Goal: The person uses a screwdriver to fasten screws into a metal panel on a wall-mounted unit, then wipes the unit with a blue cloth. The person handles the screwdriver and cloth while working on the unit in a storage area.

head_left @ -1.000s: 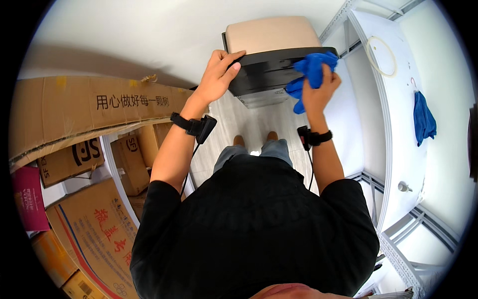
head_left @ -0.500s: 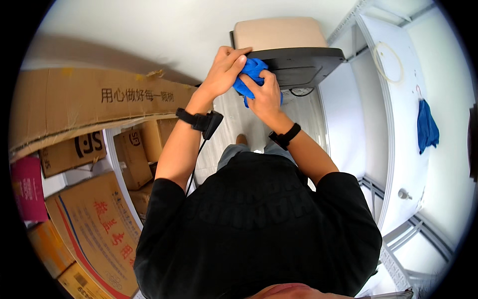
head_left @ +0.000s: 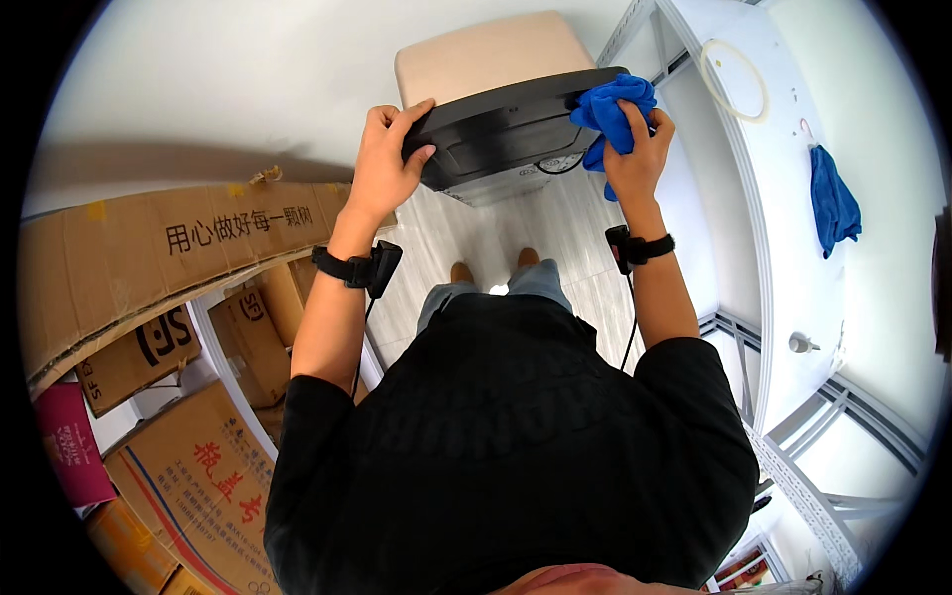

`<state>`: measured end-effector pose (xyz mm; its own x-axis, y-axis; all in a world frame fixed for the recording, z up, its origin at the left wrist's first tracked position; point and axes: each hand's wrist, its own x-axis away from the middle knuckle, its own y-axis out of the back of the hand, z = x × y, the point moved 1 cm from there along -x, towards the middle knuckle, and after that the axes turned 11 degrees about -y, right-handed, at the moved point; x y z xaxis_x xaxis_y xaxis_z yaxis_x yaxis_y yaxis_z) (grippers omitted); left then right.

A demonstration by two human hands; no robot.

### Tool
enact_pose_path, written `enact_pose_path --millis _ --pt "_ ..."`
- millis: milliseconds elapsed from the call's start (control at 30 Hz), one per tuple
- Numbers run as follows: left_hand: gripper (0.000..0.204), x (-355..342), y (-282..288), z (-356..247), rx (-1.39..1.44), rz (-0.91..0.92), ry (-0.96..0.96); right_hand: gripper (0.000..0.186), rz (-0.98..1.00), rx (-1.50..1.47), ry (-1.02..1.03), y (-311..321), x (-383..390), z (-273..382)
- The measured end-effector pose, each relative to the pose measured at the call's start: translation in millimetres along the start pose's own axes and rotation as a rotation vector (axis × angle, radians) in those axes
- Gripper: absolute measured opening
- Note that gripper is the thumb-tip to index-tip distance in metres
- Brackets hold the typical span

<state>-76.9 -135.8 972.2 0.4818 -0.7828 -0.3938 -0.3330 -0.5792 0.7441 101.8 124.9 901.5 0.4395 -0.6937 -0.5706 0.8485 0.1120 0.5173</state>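
Note:
A black moulded panel (head_left: 506, 134) with a curved top edge stands ahead of me, in front of a beige rounded block (head_left: 491, 59). I cannot tell what kind of object they form. My left hand (head_left: 389, 164) grips the panel's left end, fingers over the top edge and thumb on the near face. My right hand (head_left: 638, 154) is closed on a crumpled blue cloth (head_left: 610, 104), which lies against the panel's right end. Part of the cloth hangs below my fingers. Both wrists carry black straps with small devices.
Cardboard boxes (head_left: 238, 347) fill a shelf on the left, under a long flat carton (head_left: 169, 233). On the right are white metal shelving (head_left: 694, 169), a hanging blue cloth (head_left: 833, 203) and a pale hoop (head_left: 736, 81). A black cable loop (head_left: 560, 164) shows under the panel.
My right hand has carried the blue cloth from the panel's left end to its right end. My left hand has let go of the cloth area and now grips the panel's left end.

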Motion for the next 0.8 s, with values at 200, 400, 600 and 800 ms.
enact_pose_path --millis 200,400,600,800 --pt "0.061 1.6 -2.0 1.5 -0.050 -0.008 -0.008 0.050 0.082 0.024 -0.044 -17.8 28.8 -19.6" --pt "0.062 0.0 -2.3 2.1 -0.062 0.000 -0.016 0.057 0.267 0.068 -0.173 -51.4 84.9 -67.4" --pt "0.062 2.8 -2.4 3.1 -0.004 0.005 0.050 0.057 0.288 -0.020 -0.181 -56.8 94.3 -69.2" --pt "0.063 7.1 -2.4 4.5 0.030 -0.008 0.048 0.052 0.120 -0.159 -0.021 -37.1 48.5 9.4"
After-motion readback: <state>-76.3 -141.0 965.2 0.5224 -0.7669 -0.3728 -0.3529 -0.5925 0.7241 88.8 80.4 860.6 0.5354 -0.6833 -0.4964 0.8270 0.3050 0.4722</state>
